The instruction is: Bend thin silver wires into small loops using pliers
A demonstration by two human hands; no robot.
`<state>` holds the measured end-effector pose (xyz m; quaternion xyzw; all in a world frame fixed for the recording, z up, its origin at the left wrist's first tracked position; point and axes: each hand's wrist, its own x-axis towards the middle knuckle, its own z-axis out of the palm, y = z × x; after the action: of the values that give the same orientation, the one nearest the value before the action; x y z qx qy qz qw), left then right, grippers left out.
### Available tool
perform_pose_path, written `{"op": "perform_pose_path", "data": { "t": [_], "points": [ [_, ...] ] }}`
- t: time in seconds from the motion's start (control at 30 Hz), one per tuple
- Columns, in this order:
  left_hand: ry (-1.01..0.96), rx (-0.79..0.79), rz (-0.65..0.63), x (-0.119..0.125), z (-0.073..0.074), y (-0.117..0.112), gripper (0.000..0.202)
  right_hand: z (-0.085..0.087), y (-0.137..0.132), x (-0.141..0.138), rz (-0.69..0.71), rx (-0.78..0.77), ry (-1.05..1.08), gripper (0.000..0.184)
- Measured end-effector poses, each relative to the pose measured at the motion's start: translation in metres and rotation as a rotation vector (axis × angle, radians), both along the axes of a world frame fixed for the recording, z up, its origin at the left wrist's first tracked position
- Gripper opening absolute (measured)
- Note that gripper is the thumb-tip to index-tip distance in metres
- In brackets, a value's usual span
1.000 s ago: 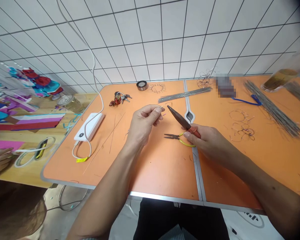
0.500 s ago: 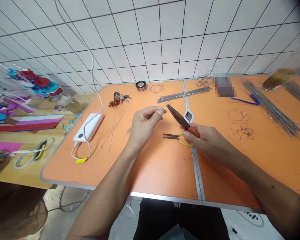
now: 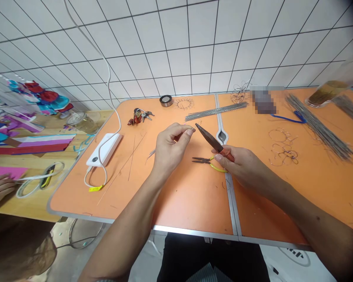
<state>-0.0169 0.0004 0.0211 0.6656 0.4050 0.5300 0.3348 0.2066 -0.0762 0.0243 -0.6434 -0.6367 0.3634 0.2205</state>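
Between thumb and forefinger my left hand (image 3: 173, 147) pinches a small bit of thin wire (image 3: 192, 129), most of it hidden by the fingers. My right hand (image 3: 245, 164) is closed round the red-orange handles of long-nosed pliers (image 3: 209, 137). The jaws point up and left, their tip just right of my left fingertips and apart from them. Under my right hand lie smaller pliers (image 3: 201, 160) with yellow handles, partly covered by it. Short wire pieces (image 3: 151, 154) lie behind my left wrist, and longer single wires (image 3: 131, 158) lie farther left on the orange table (image 3: 191, 203).
A wire bundle (image 3: 216, 111) lies behind my hands, a larger one (image 3: 320, 127) at right near bent wire shapes (image 3: 284, 147). Tape (image 3: 166, 100), keys (image 3: 140, 116) and a white power bank (image 3: 104, 149) with a cable stand left. Another person's hand (image 3: 0, 190) rests on the neighbouring wooden table.
My left hand has tilted slightly, and the pliers' tip has shifted a little left and down. At far left, the other person's hand has come further into view.
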Motion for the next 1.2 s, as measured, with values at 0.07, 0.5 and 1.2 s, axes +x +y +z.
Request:
{"op": "perform_pose_path", "data": {
  "t": [0.07, 0.5, 1.2],
  "points": [
    [-0.003, -0.014, 0.005, 0.0001, -0.0002, -0.0004, 0.017, 0.001, -0.001, -0.0014, -0.005, 0.013, -0.008, 0.037],
    [-0.009, -0.02, 0.028, 0.0034, 0.0012, -0.0032, 0.021, -0.0013, 0.0024, -0.0001, 0.042, 0.108, -0.077, 0.042],
    [-0.077, -0.057, 0.007, 0.0022, -0.0025, 0.0001, 0.022, -0.0016, 0.0008, 0.0018, 0.032, 0.066, -0.02, 0.041]
  ]
}}
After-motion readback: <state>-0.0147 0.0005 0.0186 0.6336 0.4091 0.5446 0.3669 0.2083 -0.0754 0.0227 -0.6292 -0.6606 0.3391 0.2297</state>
